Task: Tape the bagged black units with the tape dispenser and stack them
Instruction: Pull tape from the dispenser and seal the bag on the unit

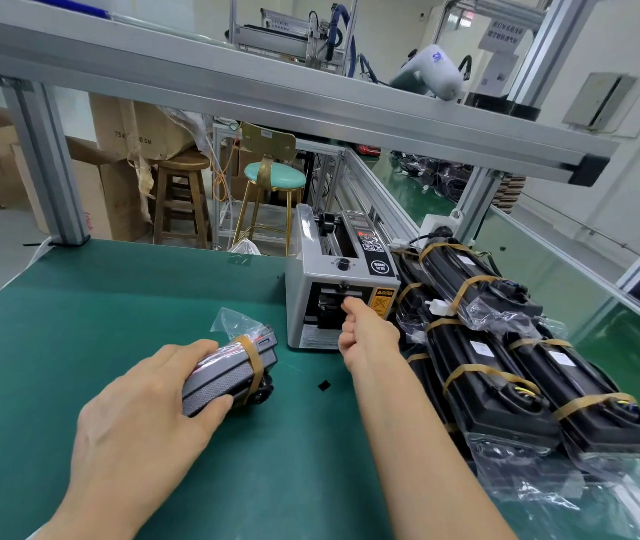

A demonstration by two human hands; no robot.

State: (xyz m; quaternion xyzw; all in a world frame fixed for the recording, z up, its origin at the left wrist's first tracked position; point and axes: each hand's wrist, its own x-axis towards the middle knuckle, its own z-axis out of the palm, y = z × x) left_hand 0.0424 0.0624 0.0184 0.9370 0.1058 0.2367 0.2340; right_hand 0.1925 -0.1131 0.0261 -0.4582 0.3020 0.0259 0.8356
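The taping step was under way: the left hand point(147, 407) gripped a bagged black unit point(232, 368) on the green tabletop point(96, 305), while the right hand point(365, 329) pinched at the tape dispenser point(334, 282) outlet. Next, probably, tape onto the bag, then the stack point(505, 364) at right.

The left hand point(147, 407) lies palm down, fingers and thumb curled in a grip. The right hand point(365, 333) reaches forward on an outstretched arm, fingertips pinched.
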